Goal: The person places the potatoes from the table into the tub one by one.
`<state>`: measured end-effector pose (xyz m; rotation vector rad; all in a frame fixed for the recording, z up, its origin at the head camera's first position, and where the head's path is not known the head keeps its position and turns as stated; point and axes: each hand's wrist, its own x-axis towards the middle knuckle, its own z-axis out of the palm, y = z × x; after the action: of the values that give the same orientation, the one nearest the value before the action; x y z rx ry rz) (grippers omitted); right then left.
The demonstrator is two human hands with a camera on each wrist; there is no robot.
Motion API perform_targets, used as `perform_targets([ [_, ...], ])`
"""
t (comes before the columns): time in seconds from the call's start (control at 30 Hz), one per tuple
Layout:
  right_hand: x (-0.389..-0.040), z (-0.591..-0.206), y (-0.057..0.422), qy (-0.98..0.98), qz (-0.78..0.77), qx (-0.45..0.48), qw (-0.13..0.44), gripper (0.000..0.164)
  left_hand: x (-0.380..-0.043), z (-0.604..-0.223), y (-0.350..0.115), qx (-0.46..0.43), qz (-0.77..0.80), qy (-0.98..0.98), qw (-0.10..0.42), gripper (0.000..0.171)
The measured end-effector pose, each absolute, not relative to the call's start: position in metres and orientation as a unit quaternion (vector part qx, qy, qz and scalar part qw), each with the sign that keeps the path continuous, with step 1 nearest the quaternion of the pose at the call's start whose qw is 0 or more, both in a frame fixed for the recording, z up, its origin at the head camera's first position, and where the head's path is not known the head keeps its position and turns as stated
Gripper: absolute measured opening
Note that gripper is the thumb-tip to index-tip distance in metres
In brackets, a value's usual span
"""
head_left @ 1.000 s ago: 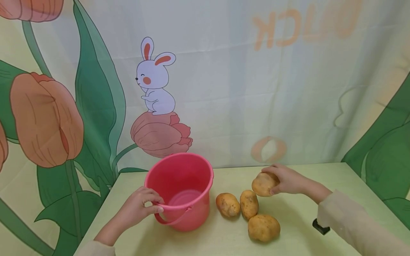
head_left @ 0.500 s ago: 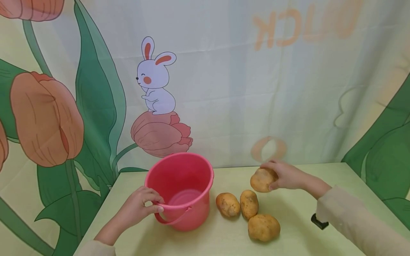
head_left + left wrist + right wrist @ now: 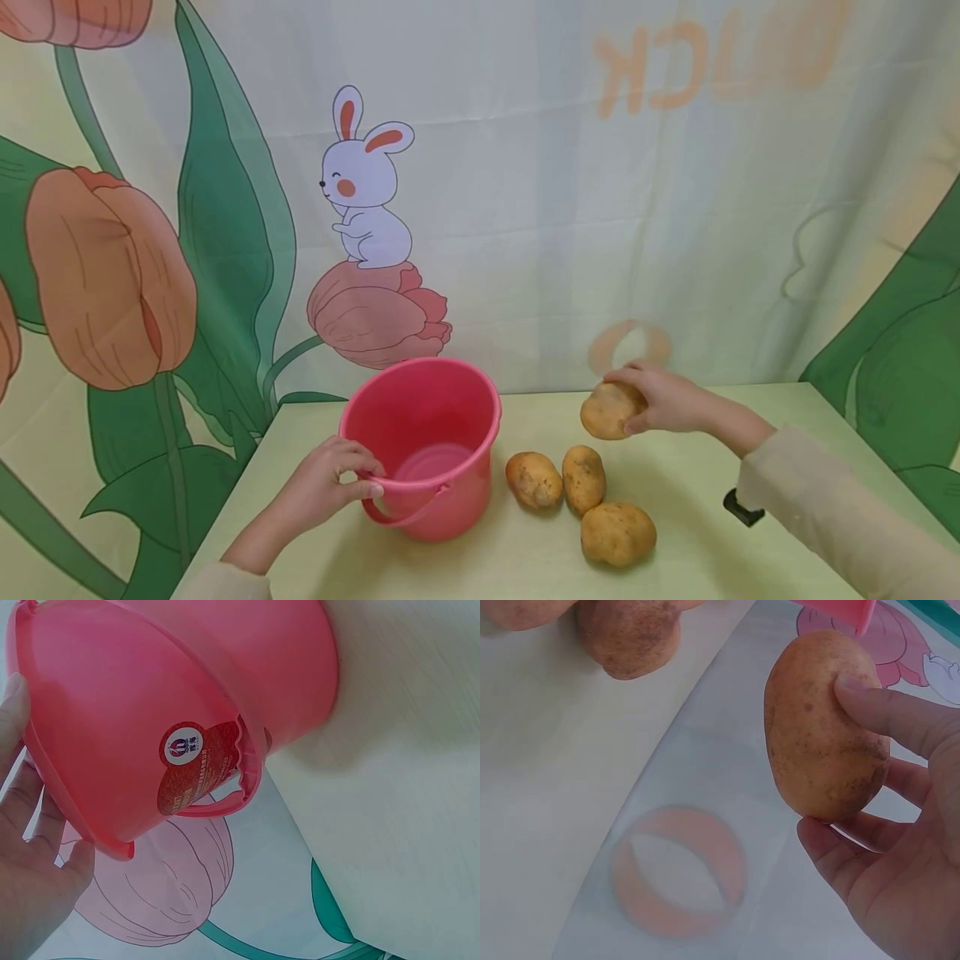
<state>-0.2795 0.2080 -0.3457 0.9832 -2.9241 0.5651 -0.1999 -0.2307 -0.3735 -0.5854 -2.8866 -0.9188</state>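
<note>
A pink plastic bucket (image 3: 457, 500) stands on the table, its inside bare in the head view. My left hand (image 3: 326, 483) pinches the near left part of its rim, thumb outside. The left wrist view shows the bucket's side with a red label (image 3: 191, 765) and the hanging handle (image 3: 225, 806). To the right, my right hand (image 3: 667, 400) grips a potato (image 3: 609, 411) above the table. Thumb and fingers press it from opposite sides in the right wrist view. Below it lie three more: one potato (image 3: 534, 481) nearest the bucket, an upright-lying potato (image 3: 583, 479) and a larger potato (image 3: 618, 534) in front.
The pale table (image 3: 720, 533) ends at the back against a printed curtain (image 3: 525, 208) with tulips and a rabbit. A small black object (image 3: 744, 507) shows under the right sleeve (image 3: 817, 500).
My right hand has raised the potato slightly and shifted it a little left. The left hand, the bucket and the three potatoes on the table stay where they were.
</note>
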Motion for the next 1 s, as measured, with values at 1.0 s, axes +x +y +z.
perform_targets([
  [1.0, -0.282, -0.32, 0.186, -0.926, 0.176, 0.334, -0.001, 0.06, -0.2, -0.374, -0.231, -0.174, -0.305, -0.936, 0.025, 0.015],
])
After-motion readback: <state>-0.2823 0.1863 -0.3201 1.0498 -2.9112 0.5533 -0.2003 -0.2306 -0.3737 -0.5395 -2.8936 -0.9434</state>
